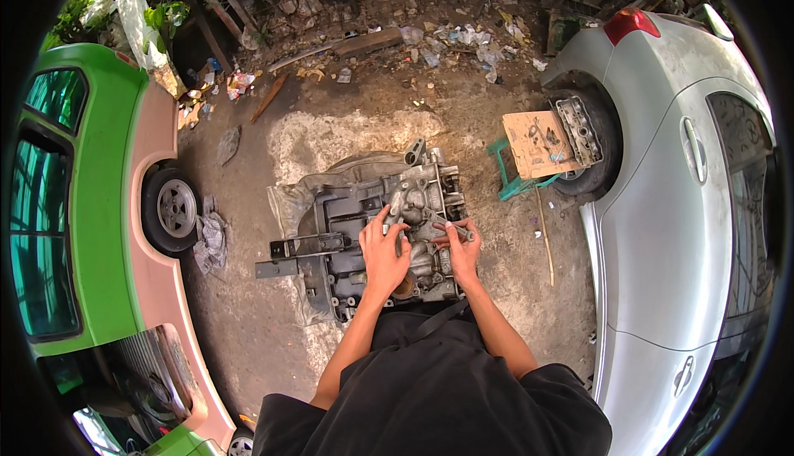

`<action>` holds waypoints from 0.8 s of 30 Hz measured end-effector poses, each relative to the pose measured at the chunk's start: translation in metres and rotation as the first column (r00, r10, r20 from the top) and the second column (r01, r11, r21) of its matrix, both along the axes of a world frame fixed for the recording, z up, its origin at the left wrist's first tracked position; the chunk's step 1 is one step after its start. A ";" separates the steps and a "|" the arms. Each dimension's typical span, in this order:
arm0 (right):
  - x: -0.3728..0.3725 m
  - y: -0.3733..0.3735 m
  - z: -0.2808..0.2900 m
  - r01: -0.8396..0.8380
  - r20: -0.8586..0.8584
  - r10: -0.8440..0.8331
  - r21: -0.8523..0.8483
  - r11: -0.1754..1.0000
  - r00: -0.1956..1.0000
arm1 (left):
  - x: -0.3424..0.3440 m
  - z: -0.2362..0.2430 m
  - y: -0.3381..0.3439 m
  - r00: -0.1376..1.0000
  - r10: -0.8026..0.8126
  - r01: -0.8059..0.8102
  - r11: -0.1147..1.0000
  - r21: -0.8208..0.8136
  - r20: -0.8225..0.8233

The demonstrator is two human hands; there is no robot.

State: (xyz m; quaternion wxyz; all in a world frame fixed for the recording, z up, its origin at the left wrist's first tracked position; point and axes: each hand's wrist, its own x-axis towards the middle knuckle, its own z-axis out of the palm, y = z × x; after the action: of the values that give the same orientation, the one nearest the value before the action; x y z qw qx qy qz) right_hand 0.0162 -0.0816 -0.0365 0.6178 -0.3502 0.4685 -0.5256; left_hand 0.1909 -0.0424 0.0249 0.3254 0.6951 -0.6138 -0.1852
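An engine block (351, 208), grey and grimy, lies on the ground in front of me, with metal castings and fittings along its right half. My left hand (385, 256) is over its middle, fingers and thumb curved against a grey metal part; what lies between them is partly hidden. To its right, my right hand (461, 253) pinches a short grey metal rod-shaped piece (456, 230) with a rounded end, close above the castings. An upright metal arm (416, 151) projects at the engine's far side. Two dark flat bars (281, 268) stick out on the left.
A crumpled grey sheet (289, 208) lies under the engine. At right, a green stool (506, 176) bears a board (533, 143) with small parts, beside a metal engine part (579, 132). A green car (99, 208) and a silver car (653, 232) flank me. Litter (471, 38) lies far ahead.
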 end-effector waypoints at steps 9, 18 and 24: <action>0.008 -0.003 0.005 -0.030 -0.160 0.029 -0.006 1.000 0.987 | 0.000 0.000 0.000 1.000 0.000 0.000 1.000 0.006 0.008; 0.019 -0.064 0.011 -0.053 -0.716 -0.016 -0.074 0.996 0.698 | 0.000 -0.004 0.000 1.000 -0.001 0.000 1.000 -0.019 -0.002; 0.037 -0.081 0.014 -0.314 -0.848 0.096 -0.086 0.945 0.521 | 0.000 -0.004 0.000 1.000 0.005 -0.005 1.000 -0.013 0.000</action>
State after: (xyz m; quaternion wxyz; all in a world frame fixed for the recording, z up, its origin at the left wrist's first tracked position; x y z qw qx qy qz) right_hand 0.0536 -0.1623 -0.0221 0.3339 -0.6789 0.5961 -0.2688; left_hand 0.1911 -0.0419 0.0212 0.3302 0.6944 -0.6133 -0.1803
